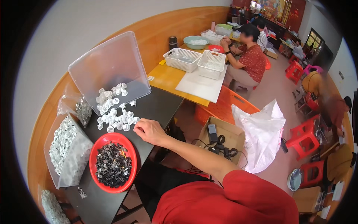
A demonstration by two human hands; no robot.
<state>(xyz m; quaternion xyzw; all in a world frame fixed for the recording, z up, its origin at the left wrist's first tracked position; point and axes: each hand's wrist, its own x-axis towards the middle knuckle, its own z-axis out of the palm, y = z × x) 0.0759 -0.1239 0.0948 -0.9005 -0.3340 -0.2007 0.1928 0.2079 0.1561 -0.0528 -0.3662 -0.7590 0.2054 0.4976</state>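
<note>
My right hand (150,131) reaches over the dark table (164,98), its fingers curled and pressed together. What they hold, if anything, is too small to make out. The fingertips are at the right edge of a loose pile of white plastic caps (118,120). More white caps spill from a clear plastic bin (112,59) tipped on its side behind the pile. Nearer to me than the hand, a red round tray (133,170) holds many small black and clear parts (113,164). My left hand is out of view.
Left of the tray stands a translucent bin (72,164) of white rings, with a bag of clear parts (83,111) behind it. A cardboard box (236,143) with cables and a white sack (259,136) stand to the right. A co-worker (250,56) sits beyond white baskets (182,59).
</note>
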